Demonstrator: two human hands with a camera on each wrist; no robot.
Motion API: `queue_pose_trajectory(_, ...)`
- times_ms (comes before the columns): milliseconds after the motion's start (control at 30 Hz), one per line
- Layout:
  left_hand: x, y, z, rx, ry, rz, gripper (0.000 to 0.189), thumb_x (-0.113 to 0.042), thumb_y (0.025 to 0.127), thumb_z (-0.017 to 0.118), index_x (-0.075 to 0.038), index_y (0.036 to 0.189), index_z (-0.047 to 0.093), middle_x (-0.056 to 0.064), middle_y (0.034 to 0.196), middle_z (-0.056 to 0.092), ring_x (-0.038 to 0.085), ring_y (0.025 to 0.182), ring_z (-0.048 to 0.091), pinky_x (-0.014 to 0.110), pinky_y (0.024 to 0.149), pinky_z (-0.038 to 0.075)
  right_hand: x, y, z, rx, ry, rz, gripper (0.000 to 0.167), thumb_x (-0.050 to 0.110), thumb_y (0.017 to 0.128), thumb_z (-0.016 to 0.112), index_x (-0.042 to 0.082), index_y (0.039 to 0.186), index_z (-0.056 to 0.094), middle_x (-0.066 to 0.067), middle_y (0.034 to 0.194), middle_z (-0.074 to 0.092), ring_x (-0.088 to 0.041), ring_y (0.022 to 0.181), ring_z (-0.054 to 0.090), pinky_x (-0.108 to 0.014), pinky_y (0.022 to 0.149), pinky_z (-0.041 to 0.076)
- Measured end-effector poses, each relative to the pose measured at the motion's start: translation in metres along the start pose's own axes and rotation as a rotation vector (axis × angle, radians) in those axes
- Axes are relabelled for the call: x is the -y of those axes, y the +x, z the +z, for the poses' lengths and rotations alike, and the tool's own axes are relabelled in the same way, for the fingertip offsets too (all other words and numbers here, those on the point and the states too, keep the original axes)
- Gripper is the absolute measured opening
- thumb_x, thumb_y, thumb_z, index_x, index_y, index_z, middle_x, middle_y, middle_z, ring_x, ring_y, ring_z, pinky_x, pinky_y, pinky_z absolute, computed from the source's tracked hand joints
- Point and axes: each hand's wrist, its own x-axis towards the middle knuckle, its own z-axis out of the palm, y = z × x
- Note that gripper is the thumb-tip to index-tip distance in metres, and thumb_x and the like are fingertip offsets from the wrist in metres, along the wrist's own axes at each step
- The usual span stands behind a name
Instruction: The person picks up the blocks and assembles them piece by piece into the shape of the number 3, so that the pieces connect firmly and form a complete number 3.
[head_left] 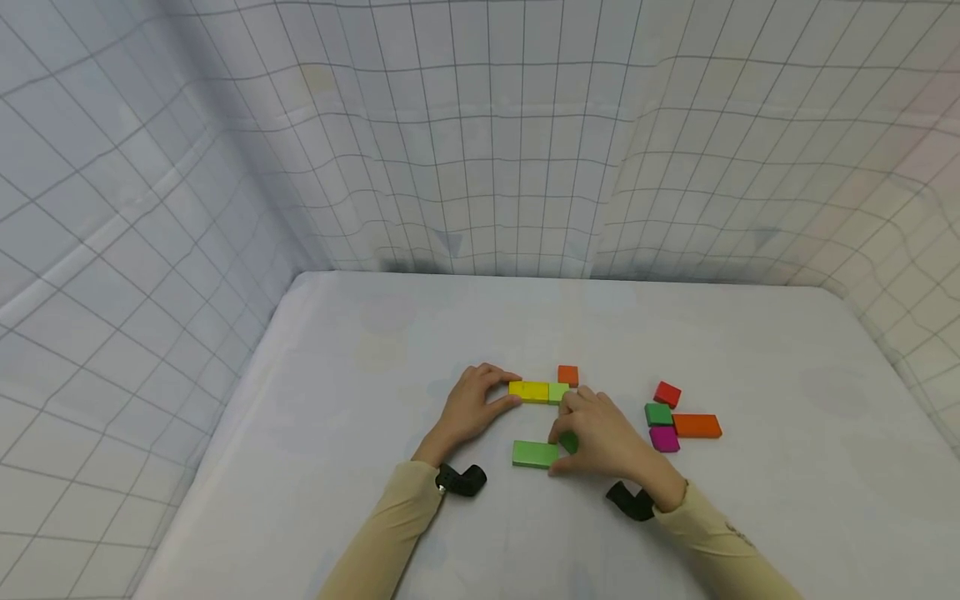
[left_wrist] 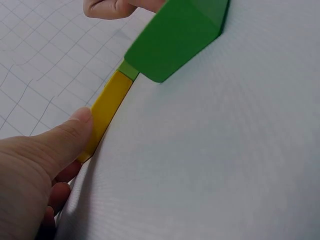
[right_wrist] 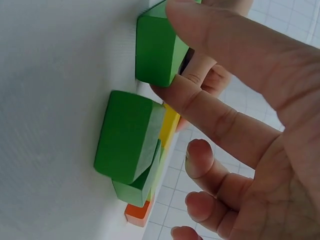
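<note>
In the head view my left hand [head_left: 470, 406] holds the left end of a yellow block [head_left: 535, 392], thumb on the near side and fingers at the far side. The left wrist view shows the thumb against the yellow block [left_wrist: 111, 102]. A small light green block [head_left: 557, 393] touches its right end. Nearer me, my right hand [head_left: 600, 433] pinches the right end of a long green block [head_left: 531, 454] between thumb and index finger; its other fingers are loosely bent. A darker green block [head_left: 569, 442] lies beneath that hand, partly hidden, and appears large in the right wrist view [right_wrist: 127, 137].
A small orange block [head_left: 567, 375] sits just behind the light green one. To the right lies a cluster: a red block [head_left: 667, 394], a green block [head_left: 658, 415], a magenta block [head_left: 664, 439] and a long orange block [head_left: 697, 426]. Grid-patterned curtains [head_left: 525, 167] surround the white table [head_left: 360, 333].
</note>
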Motion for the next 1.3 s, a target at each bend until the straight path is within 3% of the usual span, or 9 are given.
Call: queue_pose_trajectory(1300,-0.0009,-0.0002,-0.0013,0.007,-0.009,-0.007,0.034,-0.036,0.087,0.069,-0.019,0.116,0.068,-0.003,0.109,0.059,0.016,0.095,0.048,0.034,0.083,0.039,-0.0093,0.0022,-0.0006,0.033,0.047,0.004,0.032,0.043,0.069,0.083,0.021,0.089,0.074,0.007,0.088,0.048,-0.014,0.086,0.038,-0.032,0.069,0.033)
